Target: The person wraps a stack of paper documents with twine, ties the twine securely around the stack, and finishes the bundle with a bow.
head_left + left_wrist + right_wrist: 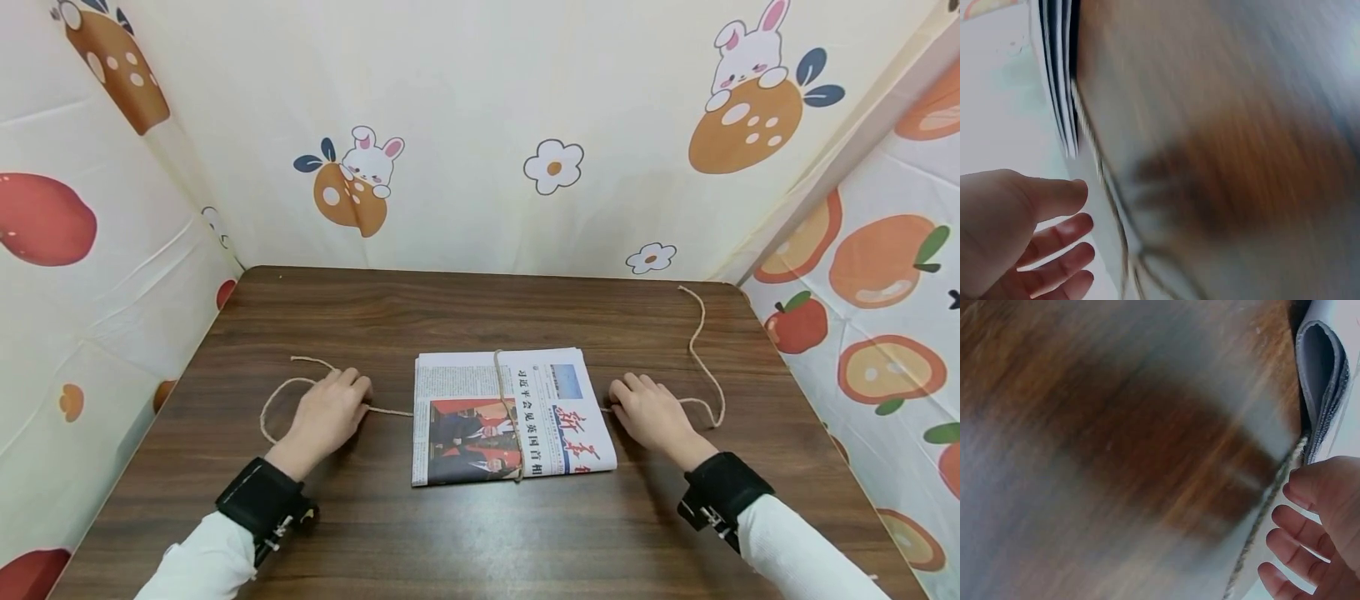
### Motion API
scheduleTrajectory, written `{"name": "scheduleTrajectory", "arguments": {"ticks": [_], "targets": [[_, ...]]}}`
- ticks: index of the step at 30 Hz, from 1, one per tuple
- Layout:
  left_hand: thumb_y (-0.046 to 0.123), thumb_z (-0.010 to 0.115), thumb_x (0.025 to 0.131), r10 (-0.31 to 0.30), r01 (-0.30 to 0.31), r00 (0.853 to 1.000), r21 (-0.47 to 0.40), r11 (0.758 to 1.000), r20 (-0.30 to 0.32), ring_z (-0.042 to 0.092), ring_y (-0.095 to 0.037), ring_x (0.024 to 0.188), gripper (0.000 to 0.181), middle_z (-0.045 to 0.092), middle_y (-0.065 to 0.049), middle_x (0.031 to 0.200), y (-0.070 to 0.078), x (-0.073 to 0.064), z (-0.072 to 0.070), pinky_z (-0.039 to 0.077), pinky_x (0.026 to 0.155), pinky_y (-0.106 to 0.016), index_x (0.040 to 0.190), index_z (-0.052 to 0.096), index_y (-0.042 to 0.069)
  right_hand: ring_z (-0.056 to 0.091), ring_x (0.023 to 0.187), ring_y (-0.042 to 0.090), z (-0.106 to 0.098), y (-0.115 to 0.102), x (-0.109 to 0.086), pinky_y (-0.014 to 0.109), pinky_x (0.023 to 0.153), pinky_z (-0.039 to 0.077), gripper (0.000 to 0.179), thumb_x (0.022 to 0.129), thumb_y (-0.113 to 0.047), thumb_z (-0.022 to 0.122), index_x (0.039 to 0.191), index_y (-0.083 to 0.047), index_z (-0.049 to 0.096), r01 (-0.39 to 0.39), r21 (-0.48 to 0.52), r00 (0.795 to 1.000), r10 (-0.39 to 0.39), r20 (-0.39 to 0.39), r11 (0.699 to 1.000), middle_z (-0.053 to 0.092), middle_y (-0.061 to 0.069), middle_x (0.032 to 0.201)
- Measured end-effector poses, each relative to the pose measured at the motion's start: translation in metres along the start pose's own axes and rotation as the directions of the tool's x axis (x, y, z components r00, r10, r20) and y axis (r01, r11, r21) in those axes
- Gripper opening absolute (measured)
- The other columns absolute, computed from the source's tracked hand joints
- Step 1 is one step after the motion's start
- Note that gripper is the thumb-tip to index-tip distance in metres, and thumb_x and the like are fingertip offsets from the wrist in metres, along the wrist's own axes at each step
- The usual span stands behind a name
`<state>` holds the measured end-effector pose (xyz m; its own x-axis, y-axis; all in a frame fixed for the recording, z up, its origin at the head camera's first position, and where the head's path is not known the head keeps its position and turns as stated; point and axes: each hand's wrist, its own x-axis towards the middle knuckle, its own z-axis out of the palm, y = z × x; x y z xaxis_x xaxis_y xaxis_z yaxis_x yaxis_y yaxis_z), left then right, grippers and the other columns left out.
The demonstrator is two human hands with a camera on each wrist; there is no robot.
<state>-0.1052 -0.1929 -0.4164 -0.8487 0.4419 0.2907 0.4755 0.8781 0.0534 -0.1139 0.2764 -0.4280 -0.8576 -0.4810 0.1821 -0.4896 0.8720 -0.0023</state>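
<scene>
A folded newspaper stack (pixel 551 417) lies on the wooden table, with a thin twine (pixel 500 383) running over its middle from back to front. From the stack's left side the twine passes under my left hand (pixel 330 408) and loops on the table. My right hand (pixel 651 410) is beside the stack's right edge; there the twine's other end (pixel 705 358) curves away to the back. In the left wrist view the fingers (pixel 1066 240) are spread loosely beside the twine (pixel 1107 194). In the right wrist view relaxed fingers (pixel 1300 525) are close to the twine (pixel 1260 519).
The brown tabletop (pixel 420 550) ends at a back curtain (pixel 465 167) printed with rabbits and flowers. Fruit-patterned cloth hangs at the left (pixel 112 250) and right (pixel 885 358). A black strap (pixel 266 504) with a camera is on each wrist.
</scene>
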Motion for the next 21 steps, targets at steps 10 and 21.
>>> {"name": "scheduleTrajectory", "arguments": {"ticks": [10, 21], "targets": [[0.010, 0.072, 0.075, -0.180, 0.181, 0.983, -0.027, 0.983, 0.031, 0.053, -0.041, 0.095, 0.035, 0.057, -0.022, 0.102, -0.051, -0.023, -0.021, 0.042, 0.076, -0.053, 0.105, 0.060, -0.002, 0.053, 0.072, 0.023, -0.010, -0.005, 0.007, 0.034, 0.056, 0.040, 0.016, 0.075, -0.008, 0.071, 0.083, -0.010, 0.058, 0.060, 0.057, 0.992, -0.053, -0.116, 0.997, 0.053, 0.003, 0.079], [0.017, 0.062, 0.085, -0.530, 0.560, 0.785, -0.001, 0.828, 0.321, 0.055, -0.032, 0.063, 0.024, 0.056, -0.019, 0.078, -0.081, -0.051, -0.039, 0.041, 0.048, -0.043, 0.093, 0.057, -0.004, 0.055, 0.071, 0.023, -0.014, -0.013, 0.012, 0.035, 0.056, 0.043, 0.016, 0.073, -0.007, 0.072, 0.084, -0.010, 0.060, 0.094, 0.075, 0.983, -0.080, -0.166, 0.993, 0.055, 0.004, 0.080]]}}
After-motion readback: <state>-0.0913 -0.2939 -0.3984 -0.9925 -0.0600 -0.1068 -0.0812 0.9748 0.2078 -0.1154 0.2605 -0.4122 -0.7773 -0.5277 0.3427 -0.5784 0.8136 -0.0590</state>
